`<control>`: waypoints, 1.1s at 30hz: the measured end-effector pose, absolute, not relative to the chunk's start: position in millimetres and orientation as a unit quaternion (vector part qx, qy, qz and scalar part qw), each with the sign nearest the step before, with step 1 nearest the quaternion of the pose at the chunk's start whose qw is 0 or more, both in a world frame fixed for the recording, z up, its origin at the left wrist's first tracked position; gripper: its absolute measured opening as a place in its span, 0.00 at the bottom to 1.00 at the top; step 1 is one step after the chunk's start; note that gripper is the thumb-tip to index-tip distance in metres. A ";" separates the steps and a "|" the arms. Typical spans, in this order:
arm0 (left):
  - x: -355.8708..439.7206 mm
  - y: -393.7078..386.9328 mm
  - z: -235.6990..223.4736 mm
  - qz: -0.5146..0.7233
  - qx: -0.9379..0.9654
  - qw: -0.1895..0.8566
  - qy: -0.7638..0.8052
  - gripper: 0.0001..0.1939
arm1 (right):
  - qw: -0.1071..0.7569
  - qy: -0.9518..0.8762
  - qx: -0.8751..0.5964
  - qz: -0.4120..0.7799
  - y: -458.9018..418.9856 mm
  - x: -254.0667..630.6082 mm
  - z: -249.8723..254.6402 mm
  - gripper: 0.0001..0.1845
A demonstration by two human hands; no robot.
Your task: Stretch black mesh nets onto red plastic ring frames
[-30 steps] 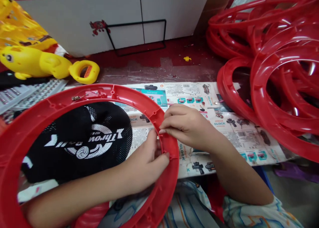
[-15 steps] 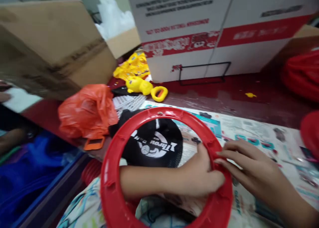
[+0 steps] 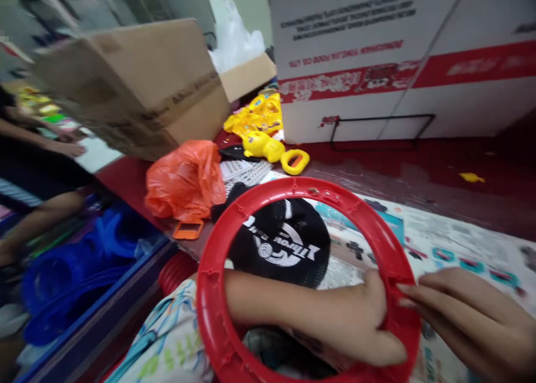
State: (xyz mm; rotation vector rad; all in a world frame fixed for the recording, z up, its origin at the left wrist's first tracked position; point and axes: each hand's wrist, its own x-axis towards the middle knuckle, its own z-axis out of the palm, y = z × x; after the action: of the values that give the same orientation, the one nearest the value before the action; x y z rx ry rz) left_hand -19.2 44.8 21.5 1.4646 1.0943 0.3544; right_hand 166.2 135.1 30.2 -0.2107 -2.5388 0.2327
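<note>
A large red plastic ring [image 3: 211, 299] with ribs and small tabs is tilted up in front of me. My left forearm passes across its opening, and my left hand [image 3: 374, 321] is closed around the ring's right side, thumb on the near face. My right hand [image 3: 473, 316] reaches in from the right, slightly blurred, its fingers pressed together with the tips against the ring's right face. Whether a small part sits between those fingertips cannot be made out. Through the ring shows a black mesh piece [image 3: 268, 266] with a white "Throw Ball" print.
An orange plastic bag [image 3: 184, 179], an orange tag [image 3: 188, 230] and a yellow toy with a ring handle [image 3: 263, 147] lie beyond. Cardboard boxes [image 3: 163, 81] and a white-red carton [image 3: 352, 104] stand behind. Blue plastic parts [image 3: 54, 277] fill a bin at left, near another person's arm [image 3: 46, 218].
The view has swung left, so everything sits further right in the picture. Both hands stay at the ring's right side, the right hand's fingertips still against it.
</note>
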 end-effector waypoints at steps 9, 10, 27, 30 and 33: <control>-4.8 12.8 9.8 0.226 0.563 0.600 0.522 0.22 | 0.266 -0.955 -0.079 0.109 116.4 159.2 35.8 0.12; -4.5 11.6 9.3 0.213 0.563 0.605 0.522 0.21 | 0.263 -0.955 -0.080 0.112 115.6 159.7 35.0 0.12; -3.1 5.2 10.3 0.194 0.563 0.649 0.473 0.24 | 0.191 -0.946 -0.093 0.244 116.7 163.1 42.6 0.11; -5.5 4.2 11.5 0.186 0.555 0.651 0.483 0.26 | 0.185 -0.942 -0.108 0.259 117.0 161.2 41.1 0.11; -8.1 3.8 11.4 0.172 0.540 0.656 0.498 0.27 | 0.188 -0.941 -0.116 0.257 118.6 160.3 39.3 0.11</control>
State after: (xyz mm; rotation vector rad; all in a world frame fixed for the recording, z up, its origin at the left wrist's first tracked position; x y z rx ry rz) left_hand -8.1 3.8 11.4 1.2249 1.1285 0.3896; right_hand 160.3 118.6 39.3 -0.3276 -2.6469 0.7216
